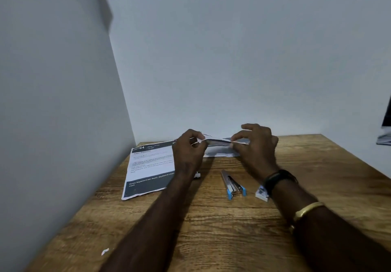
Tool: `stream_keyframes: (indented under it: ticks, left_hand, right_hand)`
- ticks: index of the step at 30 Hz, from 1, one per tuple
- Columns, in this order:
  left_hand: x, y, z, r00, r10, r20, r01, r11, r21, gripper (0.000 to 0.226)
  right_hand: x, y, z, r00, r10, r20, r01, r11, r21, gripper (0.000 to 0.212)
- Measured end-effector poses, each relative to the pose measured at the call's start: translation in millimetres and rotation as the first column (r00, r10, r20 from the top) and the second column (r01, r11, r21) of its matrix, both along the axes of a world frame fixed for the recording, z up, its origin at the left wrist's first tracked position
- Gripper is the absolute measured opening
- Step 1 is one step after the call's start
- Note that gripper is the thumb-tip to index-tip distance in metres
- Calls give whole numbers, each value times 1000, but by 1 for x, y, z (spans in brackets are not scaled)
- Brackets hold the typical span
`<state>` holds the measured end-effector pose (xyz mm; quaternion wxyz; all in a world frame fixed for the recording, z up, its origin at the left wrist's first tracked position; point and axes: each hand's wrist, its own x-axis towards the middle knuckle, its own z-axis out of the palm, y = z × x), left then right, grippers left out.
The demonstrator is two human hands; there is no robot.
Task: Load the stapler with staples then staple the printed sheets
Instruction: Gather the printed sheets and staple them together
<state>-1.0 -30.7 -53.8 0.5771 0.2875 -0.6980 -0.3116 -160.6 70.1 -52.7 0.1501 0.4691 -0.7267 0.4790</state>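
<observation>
Pinching the printed sheets (218, 142) at 12 o'clock on the tabletop (232, 240), with curled fingers (198, 137) of left hand (188, 151) and right hand (257, 151). Square edges flush before reaching for the stapler (232, 185) at 5 o'clock.

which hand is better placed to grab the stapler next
Right, probably. The stapler lies nearer the right hand, with the staple box beside that wrist; the left hand can hold the sheet both now pinch.

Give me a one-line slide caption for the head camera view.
Left hand and right hand pinch a printed sheet above the wooden table; the stapler lies untouched on it.
</observation>
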Motion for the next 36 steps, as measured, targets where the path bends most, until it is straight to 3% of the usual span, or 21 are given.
stream_keyframes:
  ticks: [7,13,17,19,21,24,25,30,34,36]
  left_hand:
    - [-5,5,-7,998,-1,69,5,999,-54,14]
    - [7,-3,-11,999,19,32,-22,995,95,19]
    - [6,-2,-10,1000,23,-4,-22,984,176,8]
    - [5,-5,-3,987,-29,-156,88,917,389,10]
    - [6,-10,4,935,-34,-352,253,759,600,6]
    - [12,-15,1,925,-4,-380,296,635,714,12]
    - [14,-15,-1,932,-14,-363,290,632,719,7]
    - [14,-25,-11,978,-16,-210,156,722,674,40]
    - [9,-30,-17,993,46,-105,27,796,605,44]
    - [8,-28,-18,996,58,-62,-12,822,570,42]
  right_hand:
    - [15,-6,1,975,106,-194,-107,994,10,8]
    - [-1,10,5,989,-65,-134,79,992,102,4]
    - [-3,12,3,993,-95,-71,105,982,155,16]
    - [-2,13,4,998,-53,-30,58,978,199,15]
    - [-1,15,6,1000,25,-12,-21,963,270,14]
    - [-3,18,10,992,121,-27,-102,919,381,19]
    - [-3,19,12,990,135,-32,-109,902,417,21]
    - [1,21,22,988,157,-6,-126,810,573,29]
    - [16,22,38,986,155,53,-155,766,624,8]
    - [26,24,43,977,169,134,-213,668,713,27]
